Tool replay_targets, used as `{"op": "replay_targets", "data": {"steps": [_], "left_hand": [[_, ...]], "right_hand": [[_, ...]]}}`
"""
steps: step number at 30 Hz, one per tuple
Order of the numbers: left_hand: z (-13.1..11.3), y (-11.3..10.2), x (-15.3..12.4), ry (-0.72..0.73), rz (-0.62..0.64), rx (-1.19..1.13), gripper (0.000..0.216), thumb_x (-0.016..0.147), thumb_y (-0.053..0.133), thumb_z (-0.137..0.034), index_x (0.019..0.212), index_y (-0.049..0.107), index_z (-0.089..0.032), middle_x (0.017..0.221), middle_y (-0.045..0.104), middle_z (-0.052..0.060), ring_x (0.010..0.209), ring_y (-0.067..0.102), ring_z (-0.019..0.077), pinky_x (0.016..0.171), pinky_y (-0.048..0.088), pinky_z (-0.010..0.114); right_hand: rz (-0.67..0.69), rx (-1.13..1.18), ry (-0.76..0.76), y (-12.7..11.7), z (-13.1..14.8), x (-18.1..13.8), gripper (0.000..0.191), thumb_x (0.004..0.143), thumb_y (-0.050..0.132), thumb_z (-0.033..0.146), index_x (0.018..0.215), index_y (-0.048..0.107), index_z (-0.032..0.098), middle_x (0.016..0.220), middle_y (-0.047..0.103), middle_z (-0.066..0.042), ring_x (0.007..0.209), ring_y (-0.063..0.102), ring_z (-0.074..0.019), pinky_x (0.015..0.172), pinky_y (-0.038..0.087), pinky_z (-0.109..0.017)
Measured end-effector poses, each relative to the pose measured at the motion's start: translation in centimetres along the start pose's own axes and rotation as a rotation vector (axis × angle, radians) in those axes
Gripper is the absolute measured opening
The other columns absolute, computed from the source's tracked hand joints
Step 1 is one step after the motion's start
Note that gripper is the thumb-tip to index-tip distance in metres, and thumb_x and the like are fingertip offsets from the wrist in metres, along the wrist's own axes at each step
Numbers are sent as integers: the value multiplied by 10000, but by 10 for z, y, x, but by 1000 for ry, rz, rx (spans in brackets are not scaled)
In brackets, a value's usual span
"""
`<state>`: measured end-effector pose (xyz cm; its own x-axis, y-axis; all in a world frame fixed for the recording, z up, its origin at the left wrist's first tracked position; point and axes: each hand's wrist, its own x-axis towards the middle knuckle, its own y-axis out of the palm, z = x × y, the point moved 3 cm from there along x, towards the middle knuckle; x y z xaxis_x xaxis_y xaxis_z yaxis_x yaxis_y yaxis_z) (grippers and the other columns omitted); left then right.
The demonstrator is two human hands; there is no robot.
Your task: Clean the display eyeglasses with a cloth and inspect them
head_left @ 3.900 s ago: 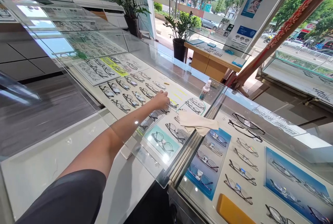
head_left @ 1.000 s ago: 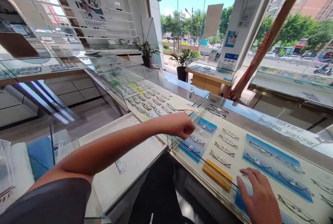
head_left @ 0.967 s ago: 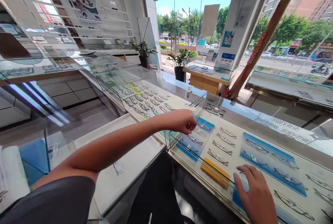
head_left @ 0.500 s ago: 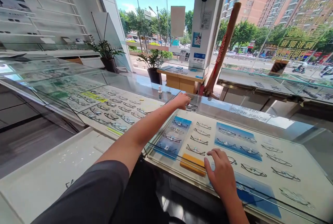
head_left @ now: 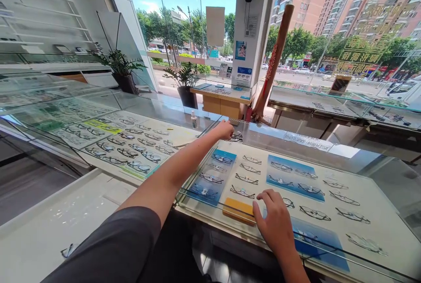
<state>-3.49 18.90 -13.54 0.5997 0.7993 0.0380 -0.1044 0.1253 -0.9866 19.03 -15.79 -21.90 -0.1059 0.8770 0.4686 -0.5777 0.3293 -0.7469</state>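
Observation:
My left hand point(head_left: 225, 130) is stretched out over the glass counter, fingers curled together. Right beside its fingertips lie dark-framed eyeglasses point(head_left: 237, 136); whether the fingers grip them is hidden. My right hand point(head_left: 273, 219) rests at the near edge of the glass top, its fingers apart and holding nothing. Just left of it is a yellow-orange pad point(head_left: 239, 211) inside the showcase. Under the glass, rows of eyeglasses sit on white, on a blue panel point(head_left: 213, 177) and on another blue panel point(head_left: 296, 177).
A small spray bottle point(head_left: 194, 119) stands on the counter beyond my left forearm. To the left, a white drawer point(head_left: 82, 213) is pulled out, with a pair of glasses point(head_left: 68, 250) in it. Farther back are potted plants point(head_left: 123, 72), a low wooden table point(head_left: 223, 102) and a leaning wooden post point(head_left: 274, 59).
The view has shifted slightly, so most things appear farther left. The fingers of my left hand have curled in beside the dark eyeglasses. My right hand stays at the near edge.

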Motion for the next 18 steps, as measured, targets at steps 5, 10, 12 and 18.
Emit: {"op": "replay_targets", "data": {"steps": [5,10,12,18], "left_hand": [[-4,-4,-26,11,-20,-9,87,797,735,-236,814,796,-176,934,808,158,1127,611,346,1036,402,458],[-6,-22,-79,39,-41,-61,56,836,736,-199,835,792,-192,1004,824,124,1131,614,330,998,384,430],[-7,-33,-111,58,-44,-93,35,850,760,-213,850,793,-202,1028,829,98,1139,619,319,987,378,415],[-9,-75,-240,98,-4,-243,49,898,798,-236,857,773,-234,1030,822,29,1106,643,274,1011,374,390]], "right_hand": [[-10,-19,-21,0,-3,0,126,1080,584,342,1075,664,245,1097,703,-92,1052,676,-306,896,567,-464],[-22,-42,-53,0,-10,-4,161,1085,583,380,1083,679,251,1125,718,-95,1076,686,-308,924,572,-466],[-17,-51,-65,0,-14,-5,188,1086,582,408,1090,688,253,1140,722,-96,1091,689,-313,932,573,-471],[2,-59,-60,0,-30,-11,306,1082,574,525,1133,721,262,1228,732,-101,1177,695,-335,979,568,-490]]}}
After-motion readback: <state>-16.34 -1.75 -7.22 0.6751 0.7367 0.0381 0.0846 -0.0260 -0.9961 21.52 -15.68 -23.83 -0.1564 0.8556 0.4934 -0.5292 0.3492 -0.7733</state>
